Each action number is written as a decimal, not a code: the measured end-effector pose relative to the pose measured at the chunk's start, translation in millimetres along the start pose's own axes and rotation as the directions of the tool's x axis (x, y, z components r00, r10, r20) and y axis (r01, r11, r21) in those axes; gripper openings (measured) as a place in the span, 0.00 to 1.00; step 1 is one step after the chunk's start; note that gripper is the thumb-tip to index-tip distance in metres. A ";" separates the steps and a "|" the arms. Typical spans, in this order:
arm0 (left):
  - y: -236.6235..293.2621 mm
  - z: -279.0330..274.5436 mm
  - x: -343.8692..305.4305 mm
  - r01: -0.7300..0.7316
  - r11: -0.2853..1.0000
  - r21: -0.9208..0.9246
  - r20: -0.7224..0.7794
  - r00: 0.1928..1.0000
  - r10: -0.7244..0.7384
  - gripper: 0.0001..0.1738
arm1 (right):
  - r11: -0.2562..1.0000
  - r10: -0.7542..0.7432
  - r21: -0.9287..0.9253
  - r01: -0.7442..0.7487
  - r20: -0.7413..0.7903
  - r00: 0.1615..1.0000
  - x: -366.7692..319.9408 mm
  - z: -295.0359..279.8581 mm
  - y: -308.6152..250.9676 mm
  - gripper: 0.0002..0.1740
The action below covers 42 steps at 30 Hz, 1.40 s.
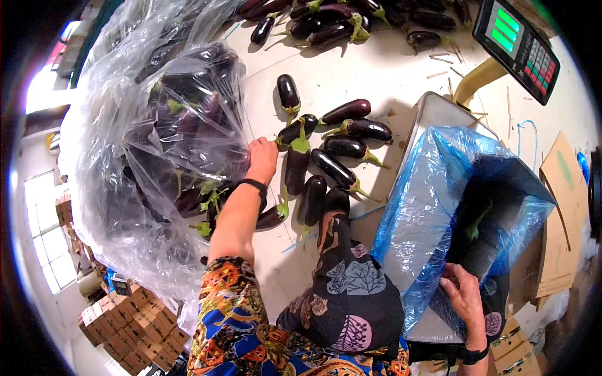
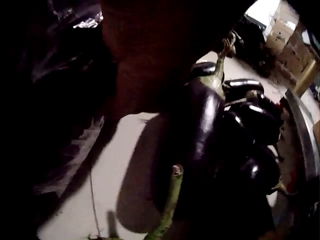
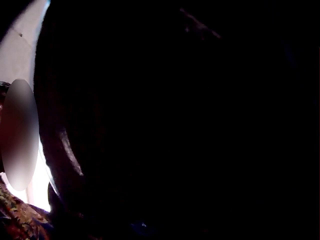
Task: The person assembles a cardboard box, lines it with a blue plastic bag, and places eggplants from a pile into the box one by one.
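In the head view, the left hand [image 1: 263, 160] is between the clear plastic bag [image 1: 150, 131] of eggplants and the loose eggplants, its fingertips beside a dark eggplant [image 1: 295, 130]. Whether it grips anything is unclear. The left wrist view shows that hand [image 2: 145, 60] in deep shadow, near a large eggplant [image 2: 202, 115] with a green stem. At the near side of an open blue plastic bag [image 1: 407, 232], the right hand [image 1: 464, 297] holds the bag's edge with curled fingers. A green stem [image 1: 478, 222] shows inside the bag. The right wrist view is almost black.
More eggplants [image 1: 326, 28] lie at the table's far side. A scale's display [image 1: 515, 47] stands on a yellow post [image 1: 480, 81] beyond the blue bag, which rests on the metal platform [image 1: 433, 106]. Flattened cardboard [image 1: 561, 213] is at the right; stacked boxes [image 1: 132, 326] stand lower left.
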<state>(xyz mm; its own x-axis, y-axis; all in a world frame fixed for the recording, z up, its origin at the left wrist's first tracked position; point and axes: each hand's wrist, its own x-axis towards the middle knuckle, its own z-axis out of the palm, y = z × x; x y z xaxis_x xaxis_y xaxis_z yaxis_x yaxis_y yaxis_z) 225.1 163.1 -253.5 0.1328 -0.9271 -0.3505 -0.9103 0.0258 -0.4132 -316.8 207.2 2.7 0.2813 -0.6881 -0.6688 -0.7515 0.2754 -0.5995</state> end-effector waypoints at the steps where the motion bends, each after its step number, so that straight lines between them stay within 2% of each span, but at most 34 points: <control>1: -5.3 -6.2 -6.2 -0.045 0.998 -0.042 0.011 0.999 0.046 0.11 | 1.000 0.000 -0.016 0.000 0.014 1.000 -0.6 -0.9 -1.1 0.19; 4: -18.3 -29.9 -39.9 -0.201 0.974 -0.106 -0.029 0.980 0.199 0.15 | 0.999 0.022 0.029 -0.022 -0.005 1.000 0.1 -0.5 -9.6 0.18; 6: -19.7 -49.8 -61.9 -0.291 0.944 -0.154 -0.059 0.957 0.285 0.17 | 0.999 -0.038 0.036 0.039 -0.020 0.999 4.4 -0.3 -13.9 0.17; 9: -20.0 -145.8 -102.8 -0.242 0.844 -0.479 -0.124 0.970 0.208 0.25 | 0.998 -0.060 0.036 0.061 -0.015 0.998 3.6 0.1 -21.6 0.17; 11: -37.1 -181.7 -119.2 -0.187 0.634 -0.750 -0.251 0.968 -0.011 0.34 | 0.996 -0.073 0.047 0.074 -0.023 0.997 2.3 0.9 -15.8 0.16; 12: -54.4 -201.8 -124.5 -0.183 0.592 -0.785 -0.231 0.973 -0.006 0.37 | 0.996 -0.073 0.044 0.074 -0.023 0.997 0.8 0.9 -19.2 0.17; 14: -82.1 -221.6 -138.9 0.002 0.257 -0.966 -0.026 0.994 -0.104 0.36 | 0.996 -0.087 0.031 0.088 -0.032 0.996 -0.7 -2.2 -27.4 0.17; 15: -92.3 -223.9 -145.7 0.021 0.045 -0.999 0.014 0.991 -0.136 0.37 | 0.993 -0.100 0.054 0.102 -0.031 0.994 -1.9 -1.2 -24.4 0.17; 16: -100.1 -226.9 -152.6 0.033 -0.169 -0.985 0.059 0.986 -0.155 0.39 | 0.992 -0.109 0.054 0.111 -0.029 0.994 -4.2 -1.1 -22.1 0.17; 17: -106.1 -235.3 -159.0 0.045 -0.274 -0.961 0.089 0.985 -0.151 0.41 | 0.991 -0.120 0.057 0.121 -0.028 0.992 -5.9 -0.6 -20.2 0.17; 21: -103.1 -226.8 -181.7 -0.049 -0.517 -0.855 0.033 0.988 -0.149 0.44 | 0.988 -0.149 0.031 0.151 -0.052 0.987 -12.5 -2.0 -18.4 0.17; 25: -84.6 -224.6 -188.0 -0.109 -0.628 -0.770 -0.006 0.986 -0.164 0.45 | 0.992 -0.116 0.037 0.118 -0.058 0.992 -19.7 -4.4 -16.7 0.17; 29: -70.0 -230.7 -193.3 -0.131 -0.607 -0.784 -0.018 0.982 -0.190 0.44 | 0.993 -0.112 0.018 0.114 -0.084 0.990 -26.7 -3.2 -3.4 0.18; 33: -59.1 -232.1 -197.1 -0.200 -0.481 -0.854 -0.111 0.972 -0.208 0.43 | 0.997 -0.081 0.006 0.082 -0.069 0.994 -28.2 -4.9 -8.1 0.19; 36: -50.1 -237.3 -200.7 -0.199 -0.494 -0.846 -0.089 0.967 -0.237 0.44 | 0.996 -0.087 0.002 0.087 -0.067 0.994 -27.3 -3.8 -6.2 0.20; 42: -50.8 -236.9 -205.3 -0.124 -0.502 -0.856 -0.022 0.979 -0.204 0.41 | 0.992 -0.122 -0.050 0.119 -0.072 0.990 -27.2 -5.6 -10.2 0.19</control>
<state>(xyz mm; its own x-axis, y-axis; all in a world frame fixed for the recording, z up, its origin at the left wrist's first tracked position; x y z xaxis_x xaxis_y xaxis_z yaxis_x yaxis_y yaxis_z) 151.1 263.6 38.5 0.3072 -0.9209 -0.2401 0.1051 -0.2179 0.9703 -320.2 219.4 29.5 0.3277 -0.7631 -0.5571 -0.7417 0.1575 -0.6520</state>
